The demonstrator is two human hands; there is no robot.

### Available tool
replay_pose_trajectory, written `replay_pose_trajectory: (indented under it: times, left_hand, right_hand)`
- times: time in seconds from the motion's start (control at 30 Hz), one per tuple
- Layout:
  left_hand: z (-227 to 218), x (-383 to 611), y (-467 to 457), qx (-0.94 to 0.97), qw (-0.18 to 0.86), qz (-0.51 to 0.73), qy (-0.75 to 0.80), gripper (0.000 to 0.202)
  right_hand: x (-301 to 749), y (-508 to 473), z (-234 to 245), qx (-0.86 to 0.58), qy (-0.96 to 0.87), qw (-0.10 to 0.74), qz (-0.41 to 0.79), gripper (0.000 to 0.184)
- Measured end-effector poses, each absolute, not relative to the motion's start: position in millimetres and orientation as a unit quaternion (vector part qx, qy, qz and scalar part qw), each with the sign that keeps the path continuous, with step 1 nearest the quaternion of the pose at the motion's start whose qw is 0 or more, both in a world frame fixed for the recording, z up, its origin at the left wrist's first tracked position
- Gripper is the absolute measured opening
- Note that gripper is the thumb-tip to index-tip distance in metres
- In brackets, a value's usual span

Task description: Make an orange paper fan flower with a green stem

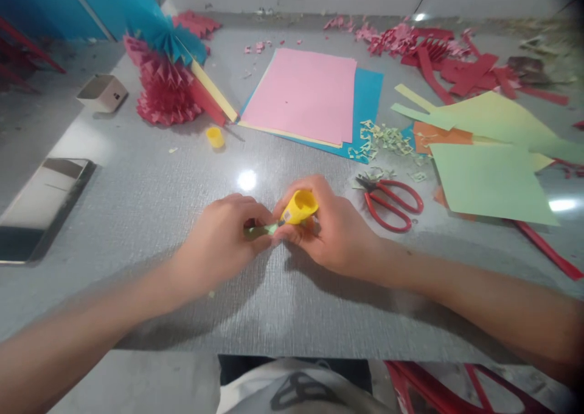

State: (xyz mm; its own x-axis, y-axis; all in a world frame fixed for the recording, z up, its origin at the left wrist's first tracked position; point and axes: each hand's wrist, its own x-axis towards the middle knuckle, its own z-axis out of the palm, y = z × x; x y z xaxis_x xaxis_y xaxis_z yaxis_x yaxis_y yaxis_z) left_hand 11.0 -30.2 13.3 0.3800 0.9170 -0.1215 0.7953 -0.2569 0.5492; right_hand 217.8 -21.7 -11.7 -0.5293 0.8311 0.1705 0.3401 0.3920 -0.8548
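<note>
My right hand [335, 228] is closed around a yellow glue stick [296, 207], tilted with its base end up and right. In the fingers of my left hand [228, 231] is a small piece of light green paper [261, 230], partly hidden by the fingertips. The two hands meet over the middle of the table, and the glue stick's lower end is at the paper or very near it. A yellow cap [215, 137] sits on the table beyond my left hand. Red-handled scissors [395, 201] lie to the right of my right hand.
Pink and blue sheets [303, 98] lie ahead, with green paper scraps [387, 137] beside them. Light green sheets [493, 183] cover the right side. Folded pink and blue paper [168, 92] stands back left, near a small white box [103, 93] and a phone [43, 207].
</note>
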Motion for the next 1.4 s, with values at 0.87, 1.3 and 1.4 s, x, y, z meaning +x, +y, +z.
replay_pose_trajectory:
  times: [0.87,1.3,1.4]
  left_hand:
    - [9.9,7.1,-28.5,0.820,0.242,0.127,0.502,0.008]
    - [18.5,9.4,-27.3,0.780,0.278,0.223,0.514,0.013]
    - [18.9,9.3,-27.0,0.764,0.295,0.237,0.522,0.015]
  right_hand:
    - [267.0,10.7,20.0,-0.435,-0.587,0.560,0.391,0.034]
    - [282.1,38.3,3.2,-0.462,-0.438,0.417,0.649,0.022]
    - [286.2,42.6,-1.8,-0.419,-0.523,0.456,0.586,0.021]
